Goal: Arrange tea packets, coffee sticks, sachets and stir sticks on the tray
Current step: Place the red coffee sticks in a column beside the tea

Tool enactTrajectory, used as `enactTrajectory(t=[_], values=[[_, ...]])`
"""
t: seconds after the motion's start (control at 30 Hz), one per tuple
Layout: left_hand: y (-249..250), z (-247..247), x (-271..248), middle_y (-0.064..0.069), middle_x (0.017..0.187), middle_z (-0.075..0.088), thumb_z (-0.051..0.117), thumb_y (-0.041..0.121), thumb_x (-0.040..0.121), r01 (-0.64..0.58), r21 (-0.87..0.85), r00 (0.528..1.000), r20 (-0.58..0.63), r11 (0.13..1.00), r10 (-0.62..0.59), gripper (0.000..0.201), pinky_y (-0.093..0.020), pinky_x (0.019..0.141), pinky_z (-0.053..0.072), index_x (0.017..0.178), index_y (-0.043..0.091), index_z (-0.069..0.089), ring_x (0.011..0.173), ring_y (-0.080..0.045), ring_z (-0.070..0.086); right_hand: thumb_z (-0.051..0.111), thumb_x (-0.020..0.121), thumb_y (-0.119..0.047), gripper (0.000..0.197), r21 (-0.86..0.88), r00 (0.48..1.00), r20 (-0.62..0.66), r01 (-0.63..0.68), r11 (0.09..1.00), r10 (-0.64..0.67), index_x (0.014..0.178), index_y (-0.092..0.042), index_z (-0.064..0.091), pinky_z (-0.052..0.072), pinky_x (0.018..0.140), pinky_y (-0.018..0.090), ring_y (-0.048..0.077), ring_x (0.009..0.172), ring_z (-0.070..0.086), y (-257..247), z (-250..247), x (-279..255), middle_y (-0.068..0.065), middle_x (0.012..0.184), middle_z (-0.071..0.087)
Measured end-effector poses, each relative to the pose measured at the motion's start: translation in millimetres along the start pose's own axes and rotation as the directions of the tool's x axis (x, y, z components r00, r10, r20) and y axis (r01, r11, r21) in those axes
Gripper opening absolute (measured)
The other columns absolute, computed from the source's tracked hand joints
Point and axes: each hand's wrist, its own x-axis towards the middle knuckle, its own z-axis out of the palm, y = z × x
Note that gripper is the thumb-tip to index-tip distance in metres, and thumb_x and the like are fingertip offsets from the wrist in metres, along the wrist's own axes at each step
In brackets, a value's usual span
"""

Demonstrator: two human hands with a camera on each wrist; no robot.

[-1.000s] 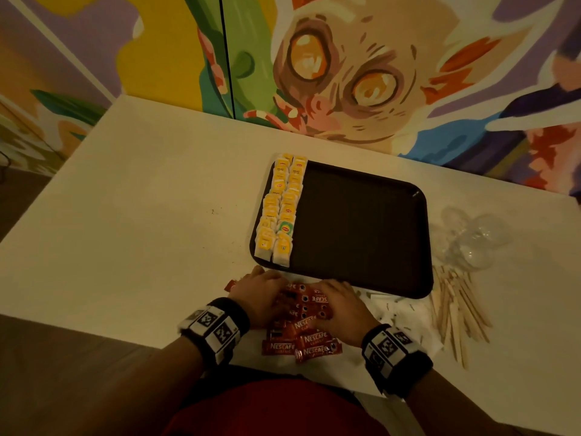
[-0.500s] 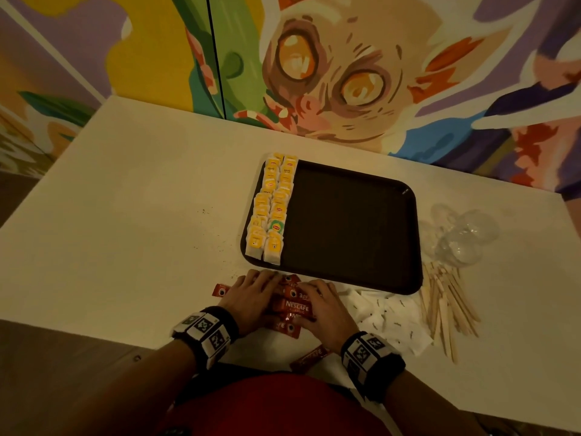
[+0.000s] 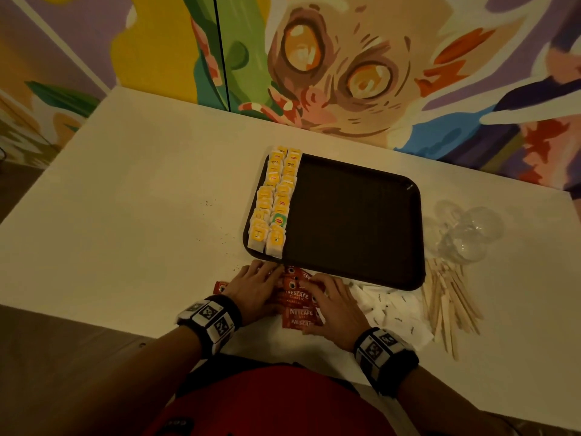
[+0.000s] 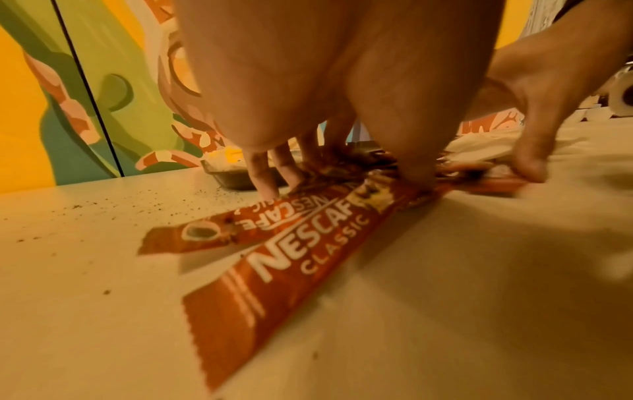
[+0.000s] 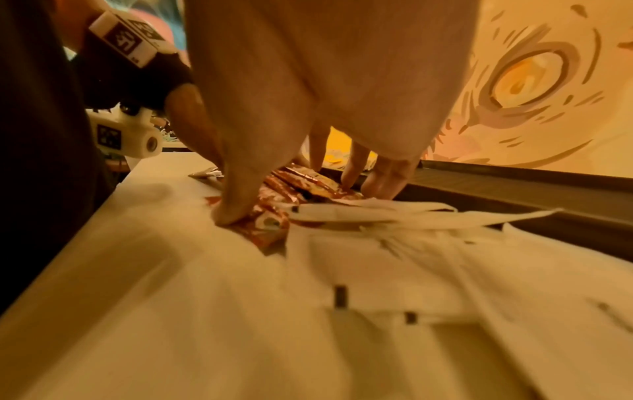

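My left hand [image 3: 254,287] and right hand [image 3: 334,305], fingers flat and pressing, have bunched the red foil coffee sticks [image 3: 298,302] beside the dark plastic tray [image 3: 355,215]; liftable now, I think.

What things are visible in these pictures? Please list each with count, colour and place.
table: one, white, against the painted wall
tray: one, dark, on the table
tea packets: many, yellow, two rows along the tray's left side
coffee sticks: a pile, red, at the tray's near edge
sachets: several, white, right of the coffee sticks
stir sticks: a bundle, pale wood, right of the sachets
plastic pieces: a few, clear, right of the tray
left hand: fingers press the pile's left side
right hand: fingers press its right side
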Motion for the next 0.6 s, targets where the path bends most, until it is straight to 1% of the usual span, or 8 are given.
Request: enactTrajectory(t=[0.07,0.17,0.23,0.3,0.37,0.5,0.53,0.6], values=[[1.4,-2.1,3.2,-0.006,0.157,0.019,0.057,0.052,0.090,-0.015,0.024,1.000,-0.009,1.000,0.016,0.085,-0.043,0.117,0.021,0.154,0.018,0.012,0.142,-0.028,0.019,0.071,0.078,-0.056,0.091,0.031,0.999,-0.038,-0.008,0.999,0.010,0.151,-0.030,0.023,0.022,0.119,0.039,0.018,0.139,0.021,-4.8,1.0,5.1,-0.003,0.150,0.025],[2.5,-4.3,7.5,-0.007,0.152,0.024,0.072,0.041,0.082,-0.035,0.099,0.999,0.003,0.994,0.035,0.094,-0.041,0.115,0.025,0.152,0.015,0.016,0.137,-0.028,0.024,0.070,0.082,-0.049,0.081,0.082,0.996,-0.085,-0.022,0.996,0.029,0.149,-0.027,0.030,0.024,0.118,0.034,0.016,0.136,0.025,-9.6,2.7,10.4,-0.004,0.147,0.032],[3.3,-8.0,9.2,-0.008,0.150,0.026,0.074,0.040,0.080,-0.047,0.155,0.999,0.003,0.987,0.047,0.094,-0.040,0.114,0.027,0.151,0.013,0.019,0.135,-0.028,0.026,0.069,0.084,-0.046,0.074,0.096,0.993,-0.110,-0.031,0.995,0.041,0.147,-0.027,0.034,0.026,0.117,0.034,0.015,0.133,0.029,-9.9,3.5,12.8,-0.004,0.145,0.036],[4.2,-11.8,10.9,-0.009,0.148,0.029,0.067,0.044,0.085,-0.054,0.178,0.998,-0.004,0.983,0.056,0.084,-0.040,0.112,0.028,0.149,0.012,0.023,0.134,-0.028,0.028,0.068,0.086,-0.042,0.067,0.111,0.989,-0.135,-0.046,0.993,0.061,0.144,-0.026,0.039,0.029,0.115,0.033,0.015,0.130,0.032,-9.5,2.7,14.4,-0.004,0.141,0.040],[5.3,-15.5,11.5,-0.009,0.147,0.033,0.054,0.048,0.093,-0.054,0.182,0.998,-0.020,0.982,0.059,0.071,-0.040,0.111,0.029,0.147,0.012,0.026,0.133,-0.028,0.030,0.067,0.088,-0.040,0.061,0.129,0.985,-0.157,-0.057,0.990,0.077,0.142,-0.026,0.042,0.029,0.114,0.031,0.016,0.128,0.034,-9.0,1.2,15.0,-0.004,0.139,0.042],[3.0,-18.4,12.3,-0.010,0.147,0.036,0.044,0.031,0.101,-0.059,0.248,0.997,-0.037,0.967,0.070,0.051,-0.039,0.109,0.031,0.145,0.010,0.030,0.133,-0.029,0.031,0.065,0.090,-0.037,0.052,0.187,0.976,-0.198,-0.054,0.981,0.092,0.138,-0.025,0.048,0.032,0.112,0.027,0.014,0.123,0.038,-5.9,-0.1,13.7,-0.005,0.133,0.046],[1.3,-19.2,13.0,-0.010,0.146,0.037,0.042,0.030,0.101,-0.057,0.254,0.996,-0.045,0.966,0.071,0.048,-0.039,0.109,0.031,0.144,0.011,0.032,0.133,-0.029,0.032,0.065,0.091,-0.035,0.049,0.203,0.973,-0.211,-0.051,0.978,0.095,0.136,-0.025,0.049,0.033,0.111,0.028,0.014,0.122,0.039,-4.9,-1.1,13.2,-0.005,0.131,0.047],[-2.9,-22.8,13.8,-0.009,0.147,0.037,0.038,0.036,0.103,-0.060,0.257,0.996,-0.054,0.965,0.077,0.047,-0.040,0.111,0.030,0.142,0.011,0.034,0.135,-0.030,0.031,0.064,0.092,-0.035,0.045,0.226,0.966,-0.236,-0.051,0.973,0.105,0.134,-0.023,0.052,0.037,0.108,0.028,0.014,0.119,0.041,-3.4,-3.2,13.4,-0.004,0.129,0.049]])
